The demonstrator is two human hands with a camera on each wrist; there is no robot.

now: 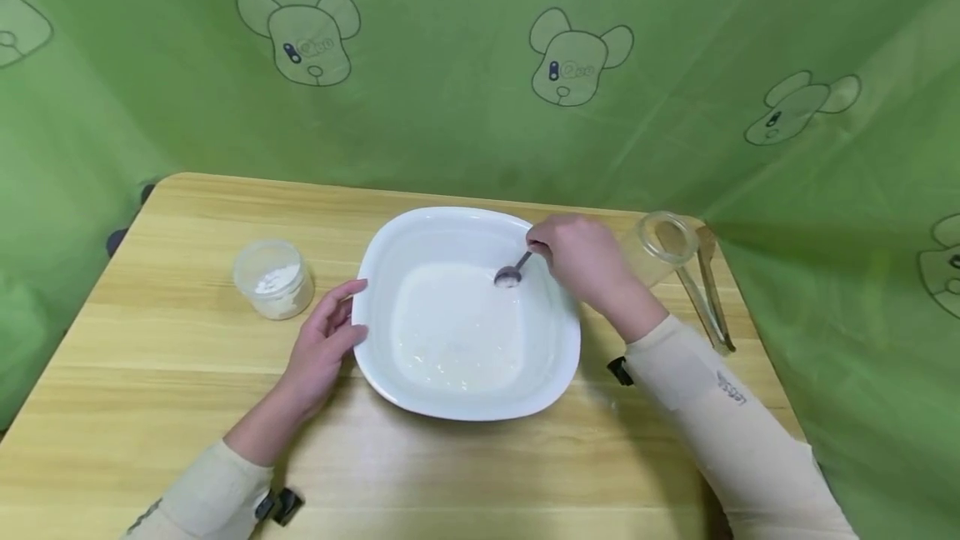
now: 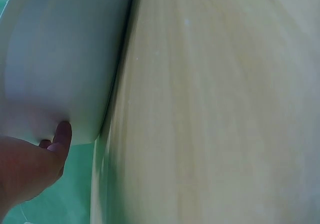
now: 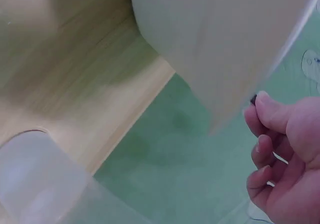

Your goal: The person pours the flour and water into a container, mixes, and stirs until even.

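A large white basin (image 1: 465,407) stands on the table. My left hand (image 1: 324,348) grips its left rim, the fingertips and thumb tip at the edge; in the left wrist view a finger (image 2: 62,134) presses the outer wall. My right hand (image 1: 581,261) pinches the handle of a small dark metal spoon (image 1: 507,277) between thumb and index finger. The spoon's bowl hangs inside the basin near the far right wall, with something whitish in it. Glints show on the basin's bottom; whether liquid lies there I cannot tell. In the right wrist view only the handle's dark tip (image 3: 253,100) shows.
A clear tub (image 1: 276,280) of white powder stands left of the basin. On the right stand a clear glass jar (image 1: 654,250) and a long two-armed utensil (image 1: 711,290) with wooden-looking heads. A green curtain (image 1: 450,107) hangs behind the wooden table (image 1: 180,332).
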